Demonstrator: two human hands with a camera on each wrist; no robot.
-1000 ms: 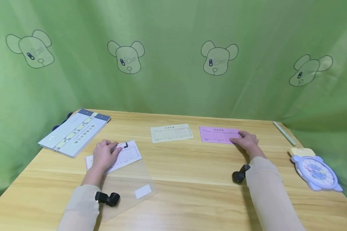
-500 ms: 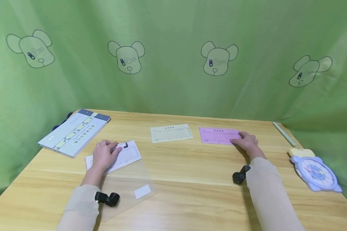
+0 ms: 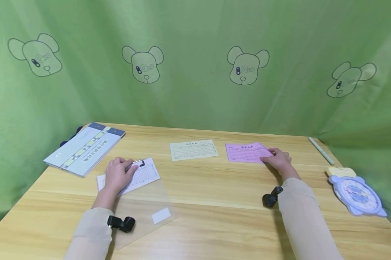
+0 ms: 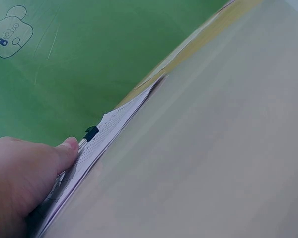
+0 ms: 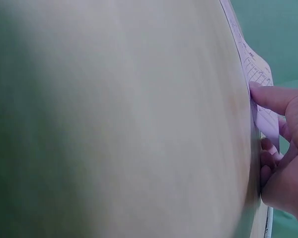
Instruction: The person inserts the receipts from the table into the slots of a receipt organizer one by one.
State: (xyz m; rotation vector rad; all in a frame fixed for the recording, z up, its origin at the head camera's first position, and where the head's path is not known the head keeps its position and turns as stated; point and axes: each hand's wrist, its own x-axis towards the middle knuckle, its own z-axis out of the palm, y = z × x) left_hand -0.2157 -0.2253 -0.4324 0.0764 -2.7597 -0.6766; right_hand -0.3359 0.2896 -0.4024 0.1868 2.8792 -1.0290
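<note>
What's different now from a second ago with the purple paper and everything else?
The purple paper's right end has bent up off the table, pinched by the right hand; its left part looks flat. I see nothing let go. The left hand stays at the clip. The pale green paper and blue clock stayed put.

green curtain [image 3: 195, 104] | outlined mouse-like heads [image 3: 243, 68] | wood-grain table [image 3: 214, 187] | soft light

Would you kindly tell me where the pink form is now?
In the head view, the pink form is right of centre on the table, beside the pale green form; the right hand pinches its right end.
</note>
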